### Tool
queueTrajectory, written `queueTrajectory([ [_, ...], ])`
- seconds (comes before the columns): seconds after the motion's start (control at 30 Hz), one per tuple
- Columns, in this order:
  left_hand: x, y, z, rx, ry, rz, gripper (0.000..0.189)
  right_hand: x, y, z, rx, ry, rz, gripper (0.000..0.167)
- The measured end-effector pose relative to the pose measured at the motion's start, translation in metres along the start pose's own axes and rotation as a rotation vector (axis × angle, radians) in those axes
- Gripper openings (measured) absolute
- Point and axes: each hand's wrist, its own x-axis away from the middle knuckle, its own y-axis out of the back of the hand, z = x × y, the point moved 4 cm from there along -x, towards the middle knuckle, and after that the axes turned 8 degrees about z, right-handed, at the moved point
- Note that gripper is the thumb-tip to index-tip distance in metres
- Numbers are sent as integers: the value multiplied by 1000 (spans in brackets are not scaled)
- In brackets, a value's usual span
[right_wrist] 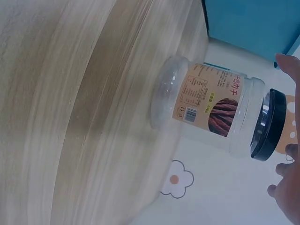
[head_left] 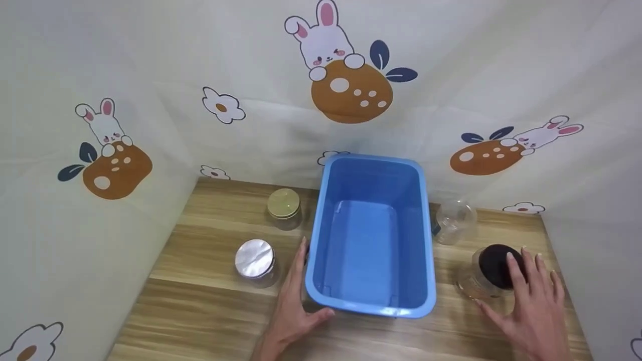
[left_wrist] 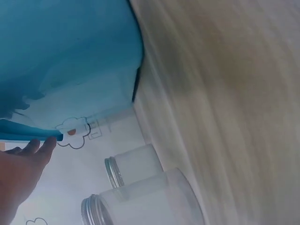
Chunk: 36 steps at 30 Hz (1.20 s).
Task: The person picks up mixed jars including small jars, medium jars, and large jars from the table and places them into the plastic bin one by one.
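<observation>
A deep blue plastic bin [head_left: 370,307] stands on the wooden tabletop between both hands. My left hand [head_left: 292,316] is at its left side near the front corner, thumb spread; in the left wrist view its straight fingertips [left_wrist: 46,146] meet the bin's rim. Over at the right, my right hand [head_left: 537,306] reaches around an upright clear plastic jar with a black lid [head_left: 496,264], fingers spread and extended. The right wrist view shows the jar's tan label [right_wrist: 206,101] with a picture of dark strips; the fingers are beside the lid, not closed around it.
Left of the bin stand a silver-lidded clear jar [head_left: 255,259] and a smaller gold-lidded jar [head_left: 284,203] behind it. A clear transparent container [head_left: 455,220] stands right of the bin. A pale cloth [head_left: 241,145] printed with rabbits and flowers encloses the tabletop.
</observation>
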Motion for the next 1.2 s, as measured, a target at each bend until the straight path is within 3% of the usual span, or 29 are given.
queueTrajectory([
  [0.17, -5, 3, -5, 12, -16, -4, 120, -1, -1, -4, -23, 10, -31, 110],
  [0.4, -17, 4, -13, 69, -120, -35, 110, -9, -7, -19, -111, -34, -59, 113],
  [0.63, -23, 4, -13, 82, -105, -26, 106, -12, -18, -23, -194, -120, 0, 126],
  [0.83, -30, 0, -13, 113, -83, 20, 101, -12, -19, -26, -240, -173, 14, 126],
  [1.2, -51, 4, -20, 82, -33, 78, 95, -5, -36, -30, -514, -279, -184, 130],
])
